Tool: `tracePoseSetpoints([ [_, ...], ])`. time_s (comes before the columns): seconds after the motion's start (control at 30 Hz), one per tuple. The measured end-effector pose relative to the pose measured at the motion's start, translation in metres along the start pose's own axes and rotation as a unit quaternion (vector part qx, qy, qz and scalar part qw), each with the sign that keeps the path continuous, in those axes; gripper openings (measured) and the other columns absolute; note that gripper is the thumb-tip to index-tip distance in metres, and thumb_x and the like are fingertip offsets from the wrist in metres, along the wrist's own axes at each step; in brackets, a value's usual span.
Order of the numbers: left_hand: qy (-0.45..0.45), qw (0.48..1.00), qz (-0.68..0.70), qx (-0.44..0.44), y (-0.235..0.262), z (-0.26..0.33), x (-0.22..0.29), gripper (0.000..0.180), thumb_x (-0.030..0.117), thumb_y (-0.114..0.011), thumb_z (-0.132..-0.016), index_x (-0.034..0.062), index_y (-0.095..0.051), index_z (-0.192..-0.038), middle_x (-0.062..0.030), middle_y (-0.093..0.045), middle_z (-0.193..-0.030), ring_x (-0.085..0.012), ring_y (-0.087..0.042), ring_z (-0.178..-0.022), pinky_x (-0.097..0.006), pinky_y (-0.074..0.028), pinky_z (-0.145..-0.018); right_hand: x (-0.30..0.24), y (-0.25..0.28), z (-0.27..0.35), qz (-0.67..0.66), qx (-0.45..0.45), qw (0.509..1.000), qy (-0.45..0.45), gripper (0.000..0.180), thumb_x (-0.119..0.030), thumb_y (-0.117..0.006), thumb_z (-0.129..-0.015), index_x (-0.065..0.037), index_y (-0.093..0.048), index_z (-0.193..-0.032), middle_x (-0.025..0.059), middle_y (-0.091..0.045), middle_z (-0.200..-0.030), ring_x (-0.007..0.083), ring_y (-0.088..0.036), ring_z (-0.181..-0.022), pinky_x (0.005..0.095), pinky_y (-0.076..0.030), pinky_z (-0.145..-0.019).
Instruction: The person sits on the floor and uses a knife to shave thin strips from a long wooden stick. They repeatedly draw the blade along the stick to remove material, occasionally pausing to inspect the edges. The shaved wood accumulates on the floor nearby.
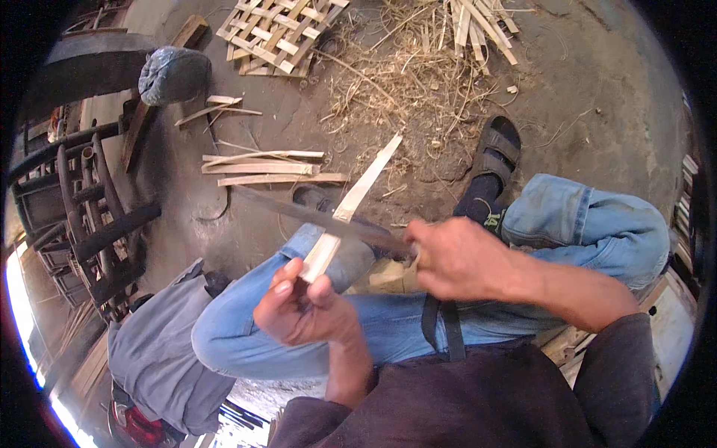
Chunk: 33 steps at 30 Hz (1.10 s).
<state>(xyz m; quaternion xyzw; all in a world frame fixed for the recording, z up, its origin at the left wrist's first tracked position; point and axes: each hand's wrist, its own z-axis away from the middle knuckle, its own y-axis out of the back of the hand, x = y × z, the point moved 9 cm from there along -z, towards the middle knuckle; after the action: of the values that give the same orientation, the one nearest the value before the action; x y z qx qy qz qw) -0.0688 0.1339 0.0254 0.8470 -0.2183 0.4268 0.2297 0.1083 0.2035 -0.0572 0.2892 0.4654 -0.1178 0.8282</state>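
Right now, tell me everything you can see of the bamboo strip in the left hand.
The bamboo strip is a pale, flat, narrow slat that looks like split bamboo. It slants up and to the right from the left hand, which pinches its lower end; its upper end is free, above the dirt floor. A long dark blade, held by the right hand, crosses it near mid-length.

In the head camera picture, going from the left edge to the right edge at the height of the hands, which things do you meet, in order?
Grey cloth bundle → left hand gripping the bamboo strip → right hand holding the long knife → raised knee in blue jeans.
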Motion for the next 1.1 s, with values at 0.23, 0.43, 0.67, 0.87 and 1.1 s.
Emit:
tracePoseSetpoints([
  [0.23,-0.004,1.000,-0.030,0.002,0.008,0.005,0.001,0.055,0.036,-0.081,-0.080,0.0048,-0.044,-0.108,-0.0143,-0.064,-0.093,-0.0213,-0.064,-0.088,-0.033,-0.054,-0.080,-0.007,0.000,0.002,-0.030,-0.039,0.998,-0.043,0.027,-0.017,-0.061,-0.079,0.002,-0.052,-0.096,0.0272,-0.064,-0.075,0.0462,-0.065,-0.076,0.0542,-0.054,-0.069],
  [0.43,-0.020,0.999,-0.043,-0.001,0.003,0.003,0.004,0.055,0.038,-0.079,-0.081,0.0055,-0.044,-0.109,-0.0146,-0.064,-0.093,-0.0205,-0.063,-0.087,-0.033,-0.052,-0.082,-0.006,-0.004,-0.002,-0.042,-0.022,0.999,-0.010,0.031,-0.017,-0.064,-0.077,0.002,-0.052,-0.098,0.0278,-0.064,-0.076,0.0470,-0.065,-0.078,0.0539,-0.054,-0.072],
  [0.67,-0.008,1.000,-0.029,-0.009,0.003,0.007,0.002,0.054,0.034,-0.078,-0.082,0.0059,-0.043,-0.111,-0.0150,-0.065,-0.094,-0.0205,-0.064,-0.088,-0.032,-0.053,-0.080,-0.015,-0.006,0.000,-0.058,-0.018,0.998,-0.021,0.034,-0.016,-0.066,-0.077,0.004,-0.052,-0.100,0.0271,-0.065,-0.077,0.0461,-0.066,-0.077,0.0524,-0.055,-0.069],
  [0.87,-0.016,0.998,0.011,-0.055,0.000,0.015,0.003,0.054,0.034,-0.079,-0.082,0.0058,-0.043,-0.112,-0.0160,-0.065,-0.096,-0.0206,-0.064,-0.088,-0.031,-0.054,-0.080,0.007,-0.012,-0.004,0.085,-0.001,0.993,0.081,0.027,-0.018,-0.062,-0.077,0.005,-0.062,-0.091,0.0259,-0.063,-0.072,0.0441,-0.067,-0.073,0.0506,-0.056,-0.067],
  [1.1,-0.004,1.000,-0.023,0.001,0.000,0.005,0.000,0.056,0.038,-0.079,-0.081,0.0056,-0.043,-0.110,-0.0141,-0.064,-0.095,-0.0207,-0.063,-0.090,-0.032,-0.052,-0.082,0.002,-0.001,0.001,-0.011,0.002,0.999,-0.037,0.037,-0.015,-0.068,-0.073,-0.001,-0.055,-0.105,0.0256,-0.064,-0.074,0.0436,-0.066,-0.075,0.0501,-0.054,-0.067],
])
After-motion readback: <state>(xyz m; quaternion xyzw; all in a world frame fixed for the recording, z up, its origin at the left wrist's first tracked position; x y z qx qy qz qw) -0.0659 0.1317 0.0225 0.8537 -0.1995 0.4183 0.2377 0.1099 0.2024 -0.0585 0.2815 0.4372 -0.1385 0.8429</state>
